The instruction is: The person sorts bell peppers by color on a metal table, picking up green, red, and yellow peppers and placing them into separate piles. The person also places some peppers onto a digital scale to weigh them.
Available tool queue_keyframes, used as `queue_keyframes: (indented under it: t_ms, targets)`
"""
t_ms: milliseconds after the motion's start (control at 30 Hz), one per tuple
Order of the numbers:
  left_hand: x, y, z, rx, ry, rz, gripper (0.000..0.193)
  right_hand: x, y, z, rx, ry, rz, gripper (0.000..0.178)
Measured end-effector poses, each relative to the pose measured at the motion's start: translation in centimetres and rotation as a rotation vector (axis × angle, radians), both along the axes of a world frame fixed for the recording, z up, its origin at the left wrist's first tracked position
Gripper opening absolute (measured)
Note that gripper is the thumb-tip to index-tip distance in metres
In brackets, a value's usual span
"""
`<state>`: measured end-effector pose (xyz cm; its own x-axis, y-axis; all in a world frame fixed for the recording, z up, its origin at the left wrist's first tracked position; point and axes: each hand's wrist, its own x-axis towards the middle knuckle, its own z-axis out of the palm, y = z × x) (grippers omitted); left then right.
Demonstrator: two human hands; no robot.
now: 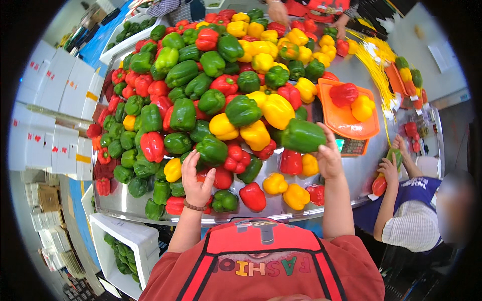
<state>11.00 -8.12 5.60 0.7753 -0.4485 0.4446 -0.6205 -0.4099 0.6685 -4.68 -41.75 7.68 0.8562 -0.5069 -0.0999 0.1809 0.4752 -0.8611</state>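
My right hand [329, 159] grips a large green bell pepper [303, 136] by its end, just left of an orange tray [370, 131]. That tray rests on a scale [354, 147] and carries a red bell pepper [344, 94] and a yellow bell pepper [362, 108]. At the near edge of the heap, my left hand [197, 180] is open, its thumb apart from the fingers. Its fingertips are beside a green bell pepper [212, 151]; whether they touch it I cannot tell. Several red, green and yellow peppers are heaped on the metal table [228, 216].
A co-worker [409, 213] at the right handles a green and red pepper bundle [386, 173]. Another person's hands [277, 12] reach in from the far side. Yellow ties [377, 75] lie right of the heap. A white foam box [125, 232] of green peppers stands at lower left.
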Motion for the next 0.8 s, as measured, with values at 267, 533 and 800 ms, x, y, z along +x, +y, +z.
queue_keyframes:
  t_ms: [267, 533, 800]
  targets:
    - [0.4, -3.6, 1.1, -0.042, -0.056, -0.09, 0.053, -4.2, -13.7, 1.2, -1.115, 0.543, -0.543, 0.065]
    - [-0.1, -5.1, 1.0, -0.036, -0.126, -0.119, 0.049, -5.0, -15.1, -2.4, -1.237, 0.514, -0.753, 0.065]
    - [0.8, -3.7, 0.7, -0.012, -0.11, -0.07, 0.046, -17.0, -5.5, -8.8, -0.744, 0.819, -0.686, 0.04]
